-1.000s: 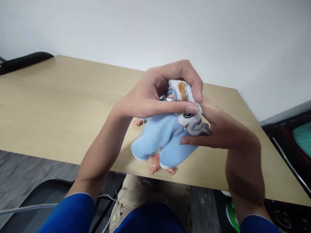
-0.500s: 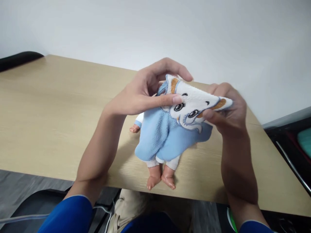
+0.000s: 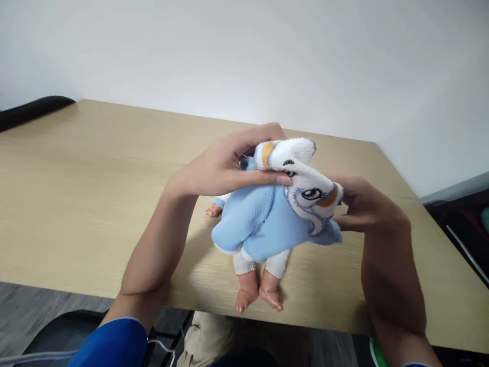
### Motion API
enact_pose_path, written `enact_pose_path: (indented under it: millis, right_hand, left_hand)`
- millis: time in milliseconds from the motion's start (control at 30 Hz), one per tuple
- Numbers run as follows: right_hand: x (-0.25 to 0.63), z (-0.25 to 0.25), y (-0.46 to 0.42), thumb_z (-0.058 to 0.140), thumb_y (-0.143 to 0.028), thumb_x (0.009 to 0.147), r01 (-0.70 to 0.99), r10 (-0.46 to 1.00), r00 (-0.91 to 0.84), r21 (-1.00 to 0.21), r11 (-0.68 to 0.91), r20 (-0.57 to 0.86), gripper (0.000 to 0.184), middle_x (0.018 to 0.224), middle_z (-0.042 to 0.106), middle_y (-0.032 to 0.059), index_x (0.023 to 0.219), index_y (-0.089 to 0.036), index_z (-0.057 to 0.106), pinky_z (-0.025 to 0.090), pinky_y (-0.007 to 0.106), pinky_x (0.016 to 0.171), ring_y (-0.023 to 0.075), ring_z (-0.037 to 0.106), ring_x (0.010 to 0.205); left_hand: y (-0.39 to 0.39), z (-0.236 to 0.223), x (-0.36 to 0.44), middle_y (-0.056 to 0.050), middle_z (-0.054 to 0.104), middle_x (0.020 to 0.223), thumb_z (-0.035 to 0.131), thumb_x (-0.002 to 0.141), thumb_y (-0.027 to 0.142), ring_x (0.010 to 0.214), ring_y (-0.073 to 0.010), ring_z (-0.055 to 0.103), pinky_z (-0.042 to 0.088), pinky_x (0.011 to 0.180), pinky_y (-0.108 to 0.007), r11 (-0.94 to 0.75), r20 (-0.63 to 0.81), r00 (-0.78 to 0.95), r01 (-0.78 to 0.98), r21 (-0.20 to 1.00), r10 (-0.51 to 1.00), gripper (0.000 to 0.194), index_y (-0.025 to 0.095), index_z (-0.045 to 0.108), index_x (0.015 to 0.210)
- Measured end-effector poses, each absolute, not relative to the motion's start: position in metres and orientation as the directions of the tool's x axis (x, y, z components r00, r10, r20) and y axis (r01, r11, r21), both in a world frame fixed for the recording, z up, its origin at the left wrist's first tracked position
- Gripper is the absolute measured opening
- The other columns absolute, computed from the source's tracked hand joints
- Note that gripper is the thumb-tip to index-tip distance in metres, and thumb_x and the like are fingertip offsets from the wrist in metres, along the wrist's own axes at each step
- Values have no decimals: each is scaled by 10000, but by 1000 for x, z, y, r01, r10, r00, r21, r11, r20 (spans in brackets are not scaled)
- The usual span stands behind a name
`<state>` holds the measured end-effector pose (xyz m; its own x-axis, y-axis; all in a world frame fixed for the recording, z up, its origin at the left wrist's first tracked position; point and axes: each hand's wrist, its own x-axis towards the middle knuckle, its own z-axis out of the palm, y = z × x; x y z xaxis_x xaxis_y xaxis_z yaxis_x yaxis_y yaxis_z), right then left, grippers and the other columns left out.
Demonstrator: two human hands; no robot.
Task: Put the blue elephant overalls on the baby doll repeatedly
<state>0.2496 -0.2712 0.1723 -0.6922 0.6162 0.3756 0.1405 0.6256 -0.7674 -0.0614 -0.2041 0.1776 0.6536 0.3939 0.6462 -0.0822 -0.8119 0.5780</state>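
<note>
A doll lies on its back with its bare feet towards me near the table's front edge. Over its body is a light blue plush cape, white leggings showing below. An attached white flap, embroidered with an animal face and orange patches, is folded and bulging. My left hand pinches the flap's left side, thumb in front and fingers behind. At the right edge my right hand curls round the flap and cape, its fingertips hidden behind the cloth. The doll's head is hidden; one small hand shows at the left.
The light wooden table reaches back to a white wall. A black chair back stands at the far left, and a dark chair is below at the left. Dark furniture stands beyond the table's right edge.
My right hand has shifted right and down, from the flap's front corner to behind its edge. The flap, spread flat before, is now creased and bunched.
</note>
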Motion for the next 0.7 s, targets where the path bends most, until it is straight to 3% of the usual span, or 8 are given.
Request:
enact_pose_path:
  millis: [67, 167, 233, 300, 400, 533, 600, 700]
  right_hand:
    - [251, 169, -267, 972, -483, 1019, 34, 549, -719, -767, 640, 426, 275, 922, 801, 30, 1173, -261, 920, 677, 286, 795, 213, 778, 835]
    - [250, 165, -265, 993, -619, 971, -77, 489, -719, -756, 650, 494, 486, 1130, 886, 63, 1322, -291, 926, 705, 374, 1067, 301, 870, 1126]
    - [248, 165, -268, 1057, -511, 919, -30, 474, -751, -741, 671, 460, 479, 1141, 907, 45, 1329, -304, 921, 724, 358, 1027, 295, 887, 1123]
    - [245, 166, -272, 1074, -351, 892, 118, 533, -748, -710, 694, 396, 349, 1006, 903, 9, 1206, -303, 931, 735, 324, 848, 252, 873, 914]
    - [243, 162, -275, 1046, -347, 899, 271, 690, -593, -704, 657, 416, 201, 917, 892, -23, 1064, -340, 931, 728, 353, 716, 232, 808, 737]
    - [250, 150, -266, 1107, -479, 804, 307, 824, -267, -766, 565, 500, 394, 1094, 924, 15, 1144, -368, 942, 755, 417, 866, 293, 868, 954]
    - [252, 148, -259, 1105, -493, 804, 323, 838, -286, -777, 541, 464, 450, 1113, 909, 31, 1191, -346, 931, 745, 389, 832, 283, 859, 967]
    - [245, 149, -255, 1116, -518, 758, 327, 824, -438, -789, 520, 361, 566, 1116, 890, 51, 1241, -305, 913, 768, 390, 823, 293, 850, 995]
  left_hand:
    - [-206, 178, -60, -52, 824, 1109, 872, 1092, 660, 1066, -227, 809, 665, 978, -331, -802, 622, 661, -49, 595, 421, 438, 238, 782, 1168]
    - [-209, 177, -55, -75, 842, 1149, 859, 1105, 662, 1145, -242, 807, 653, 1035, -337, -779, 591, 665, -21, 627, 457, 481, 201, 773, 1216]
    - [-211, 177, -52, -80, 850, 1170, 872, 1100, 650, 1172, -250, 812, 651, 1055, -342, -763, 591, 650, -26, 645, 478, 479, 196, 780, 1222]
    - [-212, 177, -50, -70, 857, 1182, 894, 1084, 633, 1176, -259, 827, 660, 1050, -345, -736, 585, 632, -34, 676, 509, 451, 213, 802, 1219]
    - [-209, 180, -57, -36, 874, 1162, 909, 1071, 582, 1111, -263, 858, 690, 978, -348, -636, 459, 699, -8, 772, 548, 376, 258, 843, 1249]
    - [-197, 183, -75, -2, 856, 978, 993, 958, 563, 988, -279, 863, 708, 883, -357, -564, 187, 853, 144, 813, 487, 366, 271, 892, 1154]
    - [-193, 182, -77, 2, 829, 937, 987, 944, 578, 1038, -293, 857, 711, 917, -362, -588, 212, 841, 147, 796, 497, 379, 268, 889, 1140]
    - [-193, 177, -68, -27, 841, 1054, 935, 992, 573, 1153, -299, 835, 698, 1003, -369, -642, 357, 794, 54, 765, 492, 397, 259, 853, 1221]
